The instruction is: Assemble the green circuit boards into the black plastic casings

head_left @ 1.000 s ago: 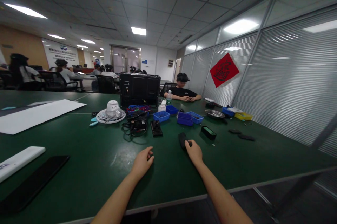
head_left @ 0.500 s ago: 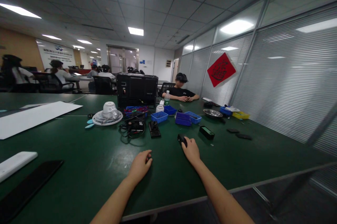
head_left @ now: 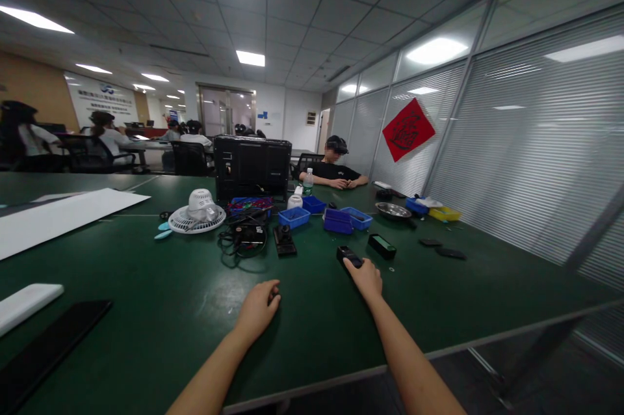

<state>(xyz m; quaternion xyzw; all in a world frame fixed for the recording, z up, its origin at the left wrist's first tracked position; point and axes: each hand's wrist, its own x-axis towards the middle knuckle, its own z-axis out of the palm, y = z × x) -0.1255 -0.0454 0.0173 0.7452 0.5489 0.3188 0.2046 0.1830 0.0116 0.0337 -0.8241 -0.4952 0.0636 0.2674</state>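
My right hand (head_left: 369,278) is closed on a black oblong device (head_left: 347,256), gripping its near end, with the far end sticking out beyond the fingers. What kind of device it is I cannot make out. Just to its right lies a black box with a green top (head_left: 383,246), not touched. My left hand (head_left: 258,306) rests on the green table (head_left: 302,350) with loosely bent fingers. A gap shows between its thumb and forefinger, and I see nothing held there.
Beyond my hands are a camera-like black module (head_left: 284,240), tangled cables (head_left: 234,249), blue trays (head_left: 294,217), a white fan (head_left: 197,216) and a metal dish (head_left: 392,210). A large black case (head_left: 253,168) stands behind. A person (head_left: 334,171) sits across the table.
My right hand has shifted slightly right with the black device, which has turned so that more of its top shows. My left hand has stayed in place.
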